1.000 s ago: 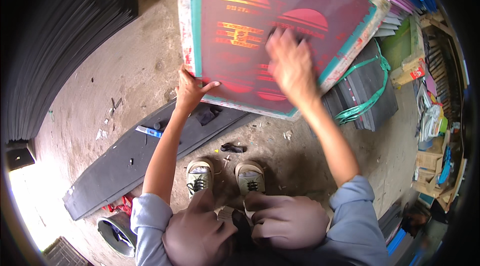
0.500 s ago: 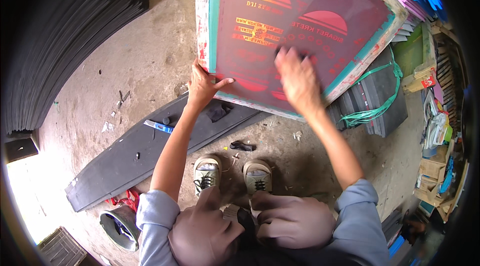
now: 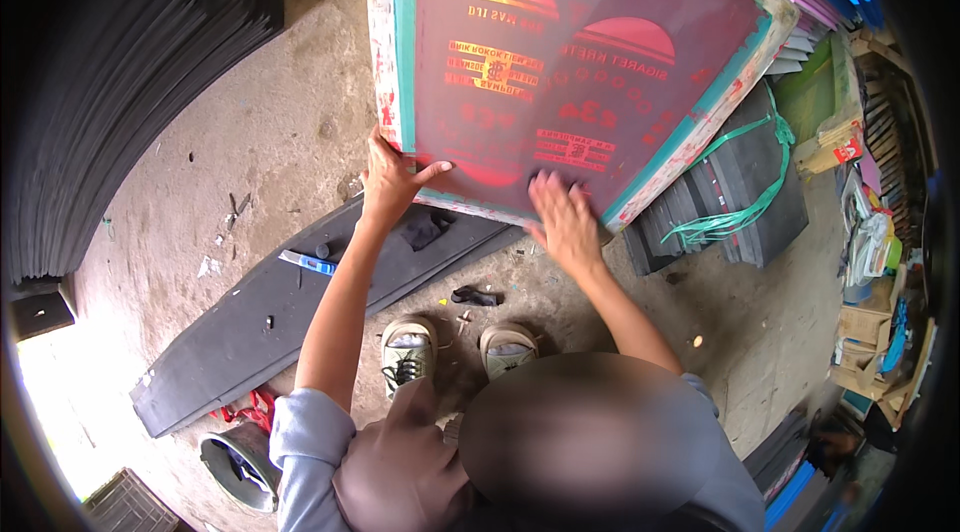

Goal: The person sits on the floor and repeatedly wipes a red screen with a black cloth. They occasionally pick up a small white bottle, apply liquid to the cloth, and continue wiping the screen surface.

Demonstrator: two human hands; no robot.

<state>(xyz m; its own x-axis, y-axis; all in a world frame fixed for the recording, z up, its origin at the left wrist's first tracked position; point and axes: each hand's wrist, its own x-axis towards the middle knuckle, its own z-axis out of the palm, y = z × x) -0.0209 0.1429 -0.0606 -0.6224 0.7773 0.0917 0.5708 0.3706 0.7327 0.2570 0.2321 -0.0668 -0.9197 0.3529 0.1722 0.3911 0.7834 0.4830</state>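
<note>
A screen-printing frame [image 3: 745, 97] with a pale, red-stained rim, green tape along its inner edges and dark red mesh stands tilted in front of me. My left hand [image 3: 390, 177] grips its near left corner, thumb lying over the mesh. Near the frame's lower edge, my right hand [image 3: 567, 224] rests on the mesh with its fingers stretched out, slightly blurred. Small dark patches show at those fingertips; whether something thin lies under them I cannot tell. Below the frame, a long dark sheet stack [image 3: 240, 332] carries a blue cutter knife [image 3: 308, 262] and a dark cloth scrap [image 3: 425, 230].
Tall stacks of black sheets [image 3: 150, 92] stand at left. Dark sheets [image 3: 745, 197] tied with green string [image 3: 730, 222] sit right of the frame. A bucket [image 3: 240, 469] is at lower left, wooden shelving [image 3: 868, 327] at far right. Scraps litter the concrete floor [image 3: 270, 147].
My right hand has slid down and left across the mesh to the lower edge, uncovering printed shapes. The frame appears shifted slightly left, with my left hand still on its corner.
</note>
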